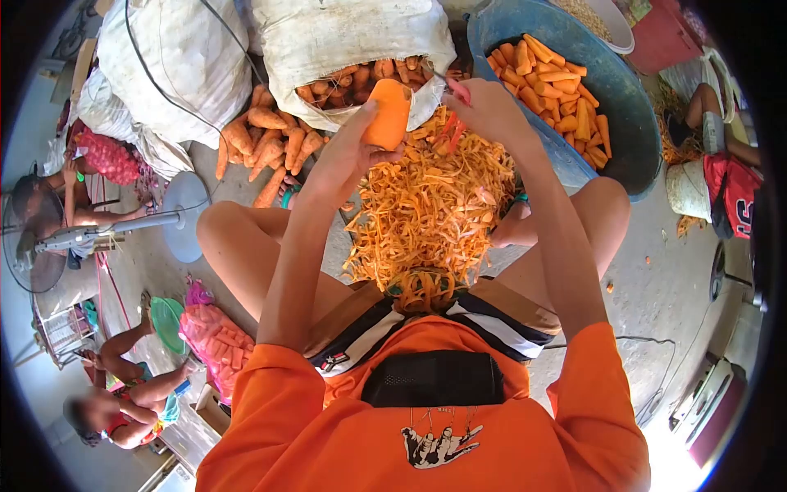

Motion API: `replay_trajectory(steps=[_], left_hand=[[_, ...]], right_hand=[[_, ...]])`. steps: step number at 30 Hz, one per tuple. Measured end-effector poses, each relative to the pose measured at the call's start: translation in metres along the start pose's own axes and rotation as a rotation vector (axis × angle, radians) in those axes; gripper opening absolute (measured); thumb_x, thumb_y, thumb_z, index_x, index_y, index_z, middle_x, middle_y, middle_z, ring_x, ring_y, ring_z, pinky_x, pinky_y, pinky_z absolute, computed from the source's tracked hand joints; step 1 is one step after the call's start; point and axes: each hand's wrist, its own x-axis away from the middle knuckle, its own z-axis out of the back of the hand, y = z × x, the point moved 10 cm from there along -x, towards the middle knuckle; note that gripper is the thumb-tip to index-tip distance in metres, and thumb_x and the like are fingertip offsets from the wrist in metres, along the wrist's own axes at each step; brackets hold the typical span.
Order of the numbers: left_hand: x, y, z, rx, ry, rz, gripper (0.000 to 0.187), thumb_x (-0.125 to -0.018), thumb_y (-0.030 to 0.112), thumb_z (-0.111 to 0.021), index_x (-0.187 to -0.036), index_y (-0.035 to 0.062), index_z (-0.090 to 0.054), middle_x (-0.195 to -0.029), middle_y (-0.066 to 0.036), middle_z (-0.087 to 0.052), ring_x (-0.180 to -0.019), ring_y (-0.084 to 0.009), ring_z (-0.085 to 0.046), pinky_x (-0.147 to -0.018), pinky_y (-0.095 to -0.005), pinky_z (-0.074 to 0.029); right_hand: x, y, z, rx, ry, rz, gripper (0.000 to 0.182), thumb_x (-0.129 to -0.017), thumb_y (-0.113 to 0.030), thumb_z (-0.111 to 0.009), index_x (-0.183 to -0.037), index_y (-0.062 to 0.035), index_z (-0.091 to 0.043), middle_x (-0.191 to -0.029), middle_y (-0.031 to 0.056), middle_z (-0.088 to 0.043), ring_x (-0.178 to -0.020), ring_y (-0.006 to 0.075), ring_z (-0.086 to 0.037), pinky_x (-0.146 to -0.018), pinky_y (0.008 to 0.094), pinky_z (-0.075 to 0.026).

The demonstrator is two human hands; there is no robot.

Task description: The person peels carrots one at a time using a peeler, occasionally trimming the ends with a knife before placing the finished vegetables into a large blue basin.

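My left hand (pixel 351 160) grips a thick peeled carrot (pixel 388 115), held up above the peel pile with its smooth orange side showing. To its right, my right hand (pixel 494 111) is closed around a peeler (pixel 461 92) with a pink handle; its small metal end points toward the carrot, a short gap away. Reddish-orange strips hang just below that hand. Between my legs lies a large heap of carrot peelings (pixel 434 213).
An open white sack (pixel 352 33) of unpeeled carrots lies ahead, with more rough carrots (pixel 266 139) spilled at its left. A blue tub (pixel 635 115) of peeled carrots stands at the right. A standing fan (pixel 111 230) and other people are at the left.
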Motion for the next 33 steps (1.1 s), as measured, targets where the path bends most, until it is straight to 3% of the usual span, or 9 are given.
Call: replay_trajectory(steps=[6, 14, 16, 17, 19, 21, 24, 28, 33], left_hand=[[-0.003, 0.002, 0.003, 0.01, -0.001, -0.025, 0.054, -0.106, 0.052, -0.052, -0.138, 0.0077, -0.052, -0.112, -0.006, -0.062, -0.094, -0.0142, -0.062, -0.081, -0.032, -0.054], [0.004, 0.016, -0.003, 0.004, 0.011, -0.113, 0.05, -0.106, 0.04, -0.059, -0.143, 0.0064, -0.052, -0.114, -0.005, -0.064, -0.092, -0.0156, -0.065, -0.085, -0.0332, -0.054], [0.014, 0.055, 0.008, -0.406, 0.218, -0.501, 0.044, -0.101, 0.023, -0.07, -0.138, 0.0032, -0.057, -0.117, -0.007, -0.067, -0.099, -0.0167, -0.067, -0.091, -0.0346, -0.054], [0.012, 0.055, 0.01, -0.407, 0.217, -0.495, 0.044, -0.101, 0.023, -0.07, -0.138, 0.0032, -0.057, -0.117, -0.007, -0.067, -0.099, -0.0167, -0.067, -0.091, -0.0346, -0.054], [0.021, 0.068, 0.03, 0.078, 0.263, -0.624, 0.041, -0.093, 0.01, -0.078, -0.13, 0.0013, -0.064, -0.117, -0.006, -0.071, -0.105, -0.0159, -0.069, -0.092, -0.0335, -0.055], [0.016, 0.056, 0.034, 0.249, 0.242, -0.538, 0.042, -0.092, 0.013, -0.08, -0.129, 0.0009, -0.064, -0.113, -0.005, -0.073, -0.103, -0.015, -0.07, -0.091, -0.0325, -0.057], [0.002, 0.028, 0.032, -0.145, 0.301, -0.324, 0.047, -0.095, 0.017, -0.078, -0.135, 0.0047, -0.058, -0.12, -0.006, -0.07, -0.107, -0.0166, -0.069, -0.092, -0.0329, -0.057], [0.007, 0.045, 0.003, -0.291, 0.203, -0.481, 0.061, -0.08, 0.005, -0.09, -0.131, -0.0025, -0.056, -0.111, -0.011, -0.073, -0.101, -0.0139, -0.07, -0.088, -0.0279, -0.059], [0.006, 0.044, 0.01, -0.219, 0.217, -0.5, 0.051, -0.079, 0.004, -0.089, -0.121, -0.0021, -0.062, -0.11, -0.009, -0.073, -0.098, -0.0126, -0.069, -0.086, -0.0271, -0.058]], right_hand=[[0.028, -0.075, 0.008, -0.165, 0.135, 0.291, 0.029, -0.095, -0.03, -0.067, -0.091, -0.0005, -0.067, -0.081, 0.0213, -0.07, -0.08, 0.0422, -0.069, -0.072, 0.0505, -0.053], [0.015, -0.047, 0.002, -0.216, -0.002, 0.082, 0.029, -0.094, -0.028, -0.067, -0.09, 0.0008, -0.065, -0.078, 0.0215, -0.069, -0.078, 0.0423, -0.068, -0.071, 0.0494, -0.052], [0.018, -0.05, 0.007, -0.227, 0.002, 0.087, 0.03, -0.094, -0.029, -0.067, -0.089, 0.001, -0.064, -0.078, 0.0216, -0.068, -0.077, 0.0424, -0.068, -0.071, 0.0496, -0.052], [0.018, -0.048, 0.01, -0.214, 0.01, 0.096, 0.031, -0.094, -0.029, -0.067, -0.09, 0.0011, -0.064, -0.077, 0.0218, -0.068, -0.077, 0.0425, -0.067, -0.071, 0.0495, -0.052], [0.02, -0.044, 0.011, -0.205, 0.017, 0.103, 0.031, -0.094, -0.029, -0.068, -0.091, 0.0013, -0.065, -0.076, 0.022, -0.067, -0.076, 0.0427, -0.067, -0.071, 0.0494, -0.051], [0.02, -0.049, 0.015, -0.244, 0.041, 0.147, 0.031, -0.094, -0.03, -0.068, -0.095, 0.0006, -0.066, -0.078, 0.0222, -0.067, -0.077, 0.0431, -0.066, -0.071, 0.0494, -0.051], [0.021, -0.065, 0.015, -0.281, 0.026, 0.225, 0.031, -0.093, -0.03, -0.069, -0.1, 0.0003, -0.068, -0.083, 0.0222, -0.068, -0.079, 0.0433, -0.066, -0.072, 0.0488, -0.051], [0.03, -0.081, 0.019, -0.201, 0.042, 0.342, 0.031, -0.092, -0.03, -0.07, -0.103, -0.001, -0.069, -0.088, 0.0213, -0.069, -0.082, 0.0429, -0.067, -0.073, 0.0484, -0.052], [0.034, -0.094, 0.013, -0.151, 0.026, 0.355, 0.027, -0.09, -0.026, -0.071, -0.107, -0.0053, -0.072, -0.09, 0.0184, -0.072, -0.083, 0.0408, -0.069, -0.076, 0.0486, -0.054]])
